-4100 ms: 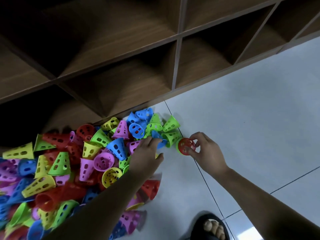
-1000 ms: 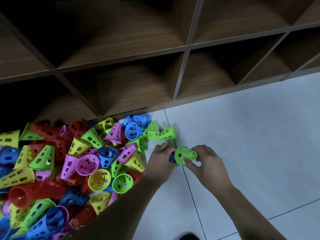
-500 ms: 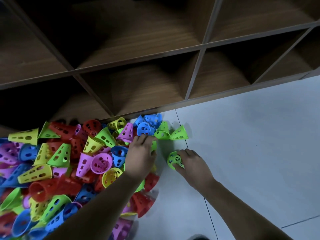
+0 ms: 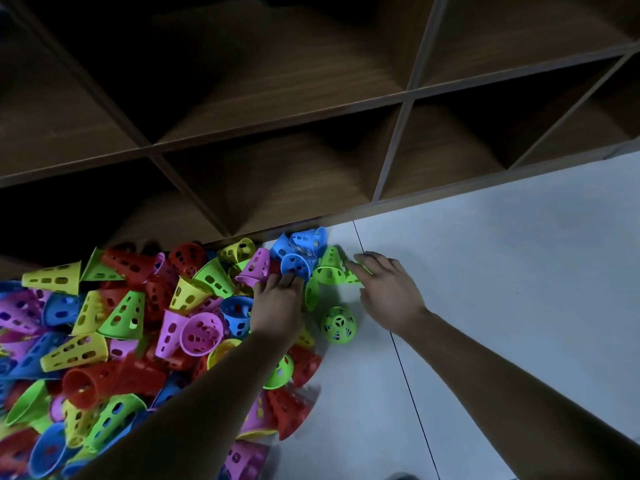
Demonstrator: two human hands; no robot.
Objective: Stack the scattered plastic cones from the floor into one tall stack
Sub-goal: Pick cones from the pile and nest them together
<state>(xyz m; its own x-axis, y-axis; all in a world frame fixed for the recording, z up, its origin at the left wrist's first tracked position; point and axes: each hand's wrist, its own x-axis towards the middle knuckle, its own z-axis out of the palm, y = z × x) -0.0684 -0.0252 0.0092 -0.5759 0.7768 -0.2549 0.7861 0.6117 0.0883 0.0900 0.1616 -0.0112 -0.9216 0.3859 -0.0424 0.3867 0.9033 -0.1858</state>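
A heap of perforated plastic cones (image 4: 131,323) in red, yellow, green, blue and pink covers the floor at the left. A short green-topped stack (image 4: 338,324) stands upright on the white floor, seen from above, with no hand on it. My left hand (image 4: 277,303) lies on the heap's right edge, its fingertips on a blue cone (image 4: 294,265). My right hand (image 4: 384,289) reaches out past the stack, with straight fingers touching a green cone (image 4: 353,276) lying beside another green cone (image 4: 329,268).
A dark wooden shelf unit (image 4: 311,161) with open compartments rises right behind the heap. White floor tiles (image 4: 502,271) stretch to the right. A dark grout line (image 4: 405,368) runs down past the stack.
My right hand has let go of the green-topped stack, which now stands alone, and has moved up to a lying green cone. My left hand stays on the heap.
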